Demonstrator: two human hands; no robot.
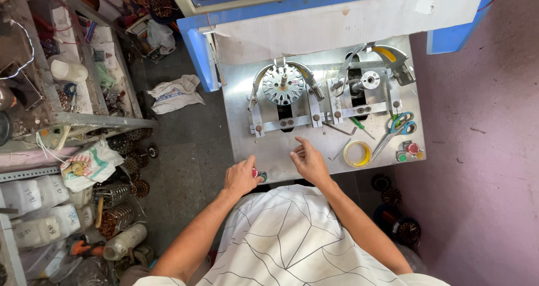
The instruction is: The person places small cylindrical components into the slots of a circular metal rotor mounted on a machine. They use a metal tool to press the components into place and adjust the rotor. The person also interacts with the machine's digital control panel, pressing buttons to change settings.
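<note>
— What are the hands doing?
— The left hand (241,176) is pressing fingers on a red button (255,173) at the plate (269,151) edge; the right hand (309,161) is hovering open nearby.
— Any packages?
— White labelled jars (33,230) are sitting far left.

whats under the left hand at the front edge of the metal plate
A red button and a green one peek out beside the left hand, at the edge of the metal plate. The hand covers anything else there; whether a finger presses the red one cannot be told.

Even daylight, soft shadows — sharp focus, slight edge distortion.
</note>
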